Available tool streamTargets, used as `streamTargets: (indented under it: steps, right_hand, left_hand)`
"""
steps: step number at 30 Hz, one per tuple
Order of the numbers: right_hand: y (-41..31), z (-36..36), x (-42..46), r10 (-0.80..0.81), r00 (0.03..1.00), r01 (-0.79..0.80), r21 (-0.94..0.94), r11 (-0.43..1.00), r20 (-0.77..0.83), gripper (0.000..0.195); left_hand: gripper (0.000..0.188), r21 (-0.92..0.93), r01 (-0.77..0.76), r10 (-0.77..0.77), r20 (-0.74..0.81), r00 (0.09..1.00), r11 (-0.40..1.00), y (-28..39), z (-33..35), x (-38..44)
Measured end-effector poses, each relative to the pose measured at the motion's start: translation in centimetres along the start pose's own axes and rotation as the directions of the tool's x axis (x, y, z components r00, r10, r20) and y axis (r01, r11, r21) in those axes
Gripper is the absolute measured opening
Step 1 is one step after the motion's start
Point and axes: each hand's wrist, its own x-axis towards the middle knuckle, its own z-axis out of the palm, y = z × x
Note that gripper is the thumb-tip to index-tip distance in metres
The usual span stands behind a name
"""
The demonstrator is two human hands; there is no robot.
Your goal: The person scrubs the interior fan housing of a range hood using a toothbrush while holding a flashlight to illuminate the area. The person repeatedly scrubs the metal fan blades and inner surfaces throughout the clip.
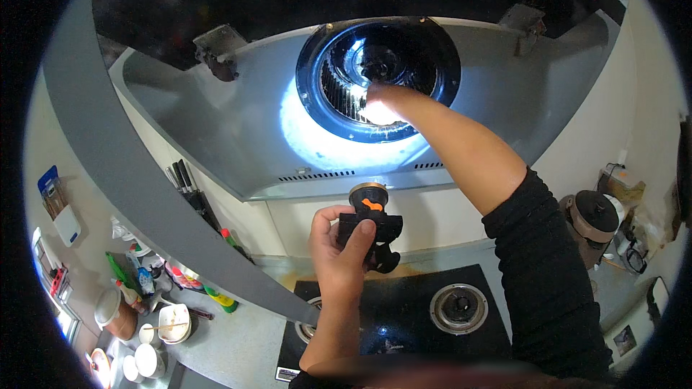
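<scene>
My left hand [341, 248] grips a black headlamp [370, 221] with an orange mark, below the range hood [232, 129]. Bright light falls on the hood around its round fan opening [378, 78]. Into that opening reaches my right hand [383, 100], its wrist bent at the lower rim. Glare and shadow hide the fingers, so whether they hold anything cannot be told. Ribbed fan blades [346, 100] show inside, left of the hand.
Below lies a black gas hob [400, 302] with round burners. Bowls [174, 323], bottles [145, 280] and a lidded container [116, 313] crowd the left counter. A knife holder [203, 205] hangs left. A rice cooker [592, 219] stands right. A curved grey panel [162, 194] crosses the left side.
</scene>
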Motion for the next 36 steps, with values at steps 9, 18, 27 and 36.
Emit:
streamTargets:
  steps: [9,18,27,36]
  right_hand:
    - [-7.3,-1.7,-5.8,0.401,0.915,-0.389,0.175,0.904,-0.035,0.022]
    - [-6.8,-0.2,-4.1,0.523,0.842,-0.502,0.165,0.849,-0.128,0.025]
    - [-6.0,0.3,-3.3,0.585,0.793,-0.581,0.08,0.81,-0.167,0.028]
    - [-5.4,2.7,-1.1,0.698,0.68,-0.672,0.192,0.716,-0.223,0.026]
  left_hand:
    - [0.032,-0.014,-0.053,0.052,-0.059,0.997,0.999,-0.8,-1.1,-0.4]
    - [0.035,-0.023,-0.109,0.106,-0.084,0.991,0.994,-0.1,-1.8,-1.3]
    - [0.034,-0.024,-0.182,0.177,-0.143,0.974,0.983,1.8,-2.7,-2.6]
    - [0.036,0.036,-0.23,0.233,-0.169,0.958,0.973,3.4,-3.4,-3.8]
